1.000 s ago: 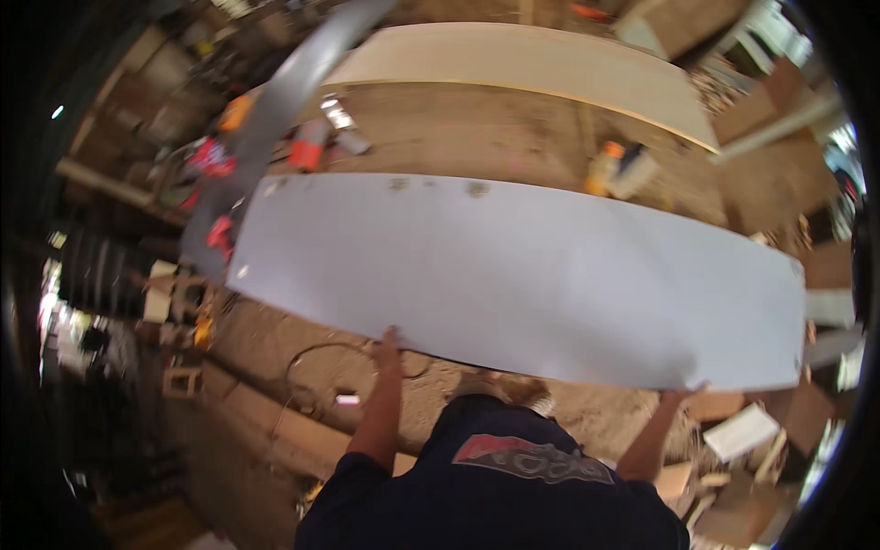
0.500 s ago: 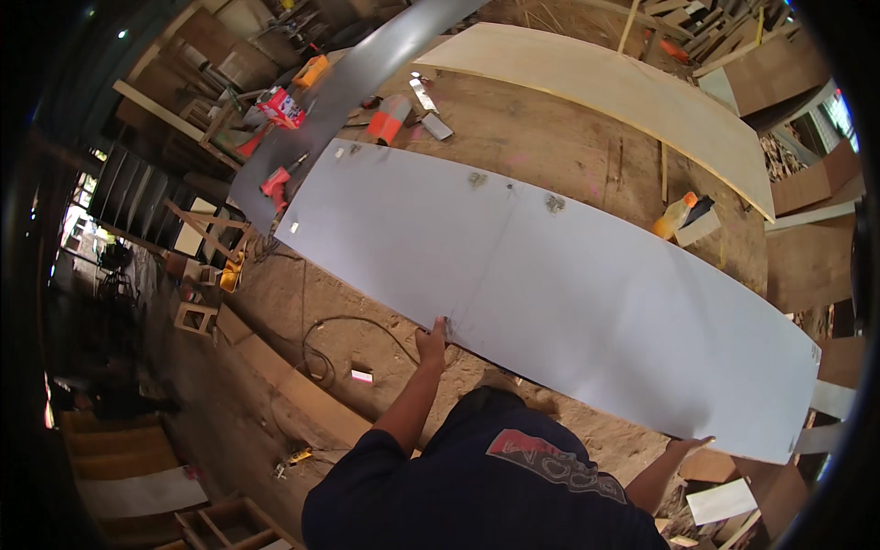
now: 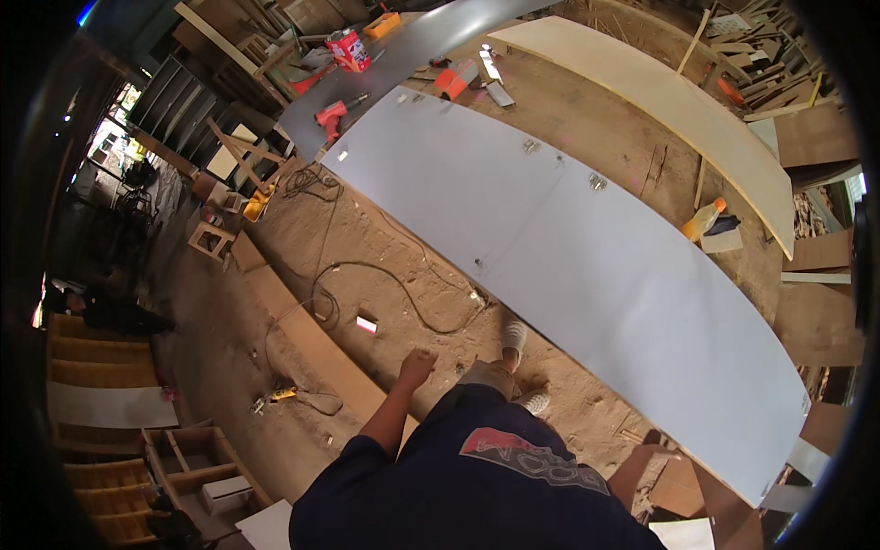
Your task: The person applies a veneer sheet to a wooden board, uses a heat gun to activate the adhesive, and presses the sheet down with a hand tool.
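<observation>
A long grey-white panel (image 3: 550, 247) with one curved edge lies across the table, metal hinges (image 3: 598, 182) fixed along its far side. My left hand (image 3: 419, 367) hangs in the air over the sandy floor, apart from the panel, its fingers curled with nothing seen in them. At the panel's near right edge is my right hand (image 3: 649, 447); it is dim and blurred, so its fingers and any touch on the panel cannot be made out. A red cordless drill (image 3: 333, 117) lies by the panel's far left end.
Behind the panel lies a pale curved plywood sheet (image 3: 642, 92). A bottle with an orange cap (image 3: 704, 220), a red can (image 3: 348, 50) and an orange-and-grey tool (image 3: 456, 80) are on the worktop. A cable (image 3: 403, 298) snakes over the floor near my feet. Wooden drawers (image 3: 197, 458) stand lower left.
My left hand has let go of the panel's near edge and drawn back toward my body. My right hand has moved left and down along the edge. The whole view has shifted.
</observation>
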